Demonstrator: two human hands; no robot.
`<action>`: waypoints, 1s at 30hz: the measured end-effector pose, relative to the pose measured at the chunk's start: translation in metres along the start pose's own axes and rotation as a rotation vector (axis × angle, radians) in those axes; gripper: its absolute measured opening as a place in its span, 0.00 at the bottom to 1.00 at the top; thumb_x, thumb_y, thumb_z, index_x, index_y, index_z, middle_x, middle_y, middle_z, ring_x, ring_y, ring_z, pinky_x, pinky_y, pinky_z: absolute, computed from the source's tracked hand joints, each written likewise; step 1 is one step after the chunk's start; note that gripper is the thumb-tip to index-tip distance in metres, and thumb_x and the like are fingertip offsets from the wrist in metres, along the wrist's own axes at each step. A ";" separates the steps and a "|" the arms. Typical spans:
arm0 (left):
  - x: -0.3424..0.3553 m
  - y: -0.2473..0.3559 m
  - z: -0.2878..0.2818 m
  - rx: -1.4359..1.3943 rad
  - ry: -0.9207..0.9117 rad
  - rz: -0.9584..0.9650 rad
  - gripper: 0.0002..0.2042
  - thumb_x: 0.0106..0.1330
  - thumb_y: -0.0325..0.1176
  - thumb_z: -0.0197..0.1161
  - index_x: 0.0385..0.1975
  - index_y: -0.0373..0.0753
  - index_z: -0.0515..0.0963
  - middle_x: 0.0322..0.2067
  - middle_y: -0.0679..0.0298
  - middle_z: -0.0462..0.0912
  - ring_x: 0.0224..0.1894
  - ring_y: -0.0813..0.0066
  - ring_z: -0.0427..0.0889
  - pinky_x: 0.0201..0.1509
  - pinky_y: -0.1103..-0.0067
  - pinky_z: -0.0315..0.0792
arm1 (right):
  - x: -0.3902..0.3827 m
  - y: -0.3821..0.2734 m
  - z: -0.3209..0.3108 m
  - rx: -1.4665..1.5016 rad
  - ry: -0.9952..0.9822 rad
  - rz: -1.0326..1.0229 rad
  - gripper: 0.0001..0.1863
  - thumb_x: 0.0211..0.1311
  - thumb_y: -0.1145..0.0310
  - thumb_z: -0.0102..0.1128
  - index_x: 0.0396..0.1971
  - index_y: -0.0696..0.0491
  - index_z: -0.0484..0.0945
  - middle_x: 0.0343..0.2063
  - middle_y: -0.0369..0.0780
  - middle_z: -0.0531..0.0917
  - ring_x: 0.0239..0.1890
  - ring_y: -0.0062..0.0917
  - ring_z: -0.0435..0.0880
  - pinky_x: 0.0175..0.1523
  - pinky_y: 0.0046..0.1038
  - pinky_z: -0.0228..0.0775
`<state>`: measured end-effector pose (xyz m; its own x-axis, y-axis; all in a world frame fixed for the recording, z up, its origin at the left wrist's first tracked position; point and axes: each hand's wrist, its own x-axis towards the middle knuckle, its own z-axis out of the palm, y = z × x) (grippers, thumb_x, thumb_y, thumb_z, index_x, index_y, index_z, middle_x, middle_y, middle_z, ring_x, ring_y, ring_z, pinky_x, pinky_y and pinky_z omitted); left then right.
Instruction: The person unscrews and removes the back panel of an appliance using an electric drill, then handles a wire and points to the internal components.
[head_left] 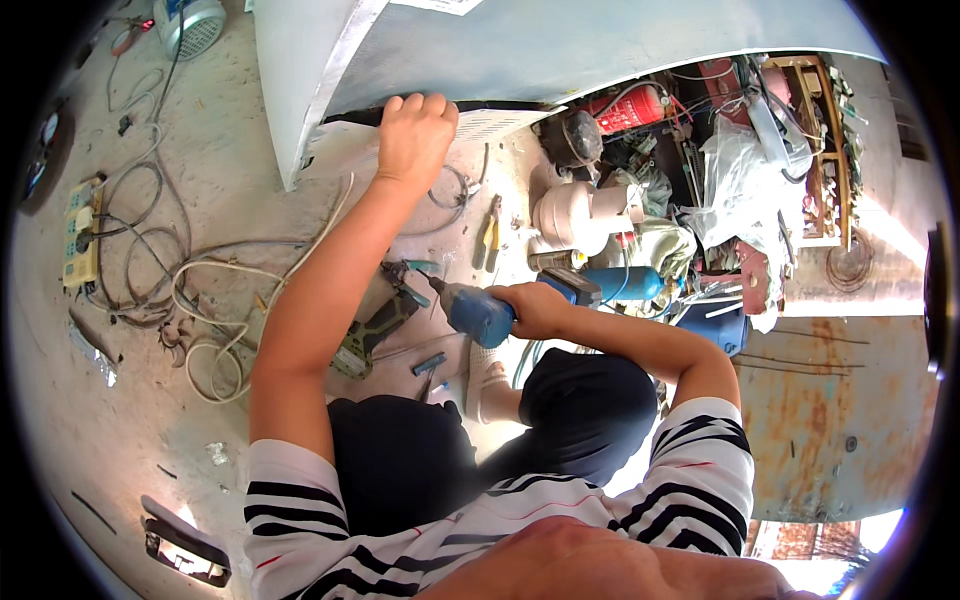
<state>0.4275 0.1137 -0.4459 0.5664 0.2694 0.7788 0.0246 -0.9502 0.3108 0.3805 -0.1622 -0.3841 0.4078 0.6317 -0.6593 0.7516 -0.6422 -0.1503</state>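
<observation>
My right hand (537, 308) is wrapped round the handle of a blue cordless drill (481, 316). The drill points to the left, its bit toward some pliers (403, 282) on the floor. Further forward, my left hand (414, 138) has its fingers curled over the dark lower edge of a large grey metal cabinet (480, 60). Its thumb is mostly hidden. A slotted pale panel (500, 124) shows just right of that hand. Below the drill, near my foot, lies a small blue-handled tool (429, 364).
A green and black power tool (375, 335) lies between my arms. Cables (215, 330) run in loops to a yellow power strip (80, 235) at left. To the right stand a beige gas canister (575, 217), a teal cylinder (625, 283), a red extinguisher (630, 107) and a cluttered wooden shelf (832, 150).
</observation>
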 end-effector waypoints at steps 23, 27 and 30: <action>0.043 0.029 -0.013 0.480 -0.234 0.142 0.08 0.51 0.40 0.68 0.20 0.47 0.78 0.20 0.70 0.74 0.25 0.69 0.77 0.29 0.73 0.66 | 0.006 0.105 0.044 0.720 0.306 -0.340 0.24 0.48 0.66 0.64 0.49 0.51 0.74 0.37 0.49 0.82 0.41 0.44 0.81 0.47 0.34 0.73; 0.051 0.036 -0.016 0.547 -0.318 0.173 0.07 0.52 0.40 0.68 0.20 0.47 0.78 0.20 0.70 0.75 0.26 0.68 0.77 0.29 0.72 0.67 | 0.026 0.115 0.080 0.880 0.409 -0.389 0.22 0.50 0.67 0.64 0.47 0.52 0.74 0.38 0.47 0.82 0.40 0.42 0.82 0.45 0.31 0.73; 0.057 0.045 -0.015 0.543 -0.327 0.193 0.08 0.50 0.39 0.69 0.18 0.47 0.76 0.19 0.69 0.74 0.25 0.69 0.77 0.29 0.73 0.67 | 0.036 0.120 0.090 1.118 0.448 -0.404 0.16 0.53 0.70 0.62 0.43 0.55 0.76 0.35 0.47 0.82 0.37 0.41 0.82 0.44 0.29 0.73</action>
<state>0.4487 0.0883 -0.3797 0.8211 0.1058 0.5608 0.2604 -0.9439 -0.2032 0.4385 -0.2559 -0.4921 0.5557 0.8180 -0.1482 0.1065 -0.2468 -0.9632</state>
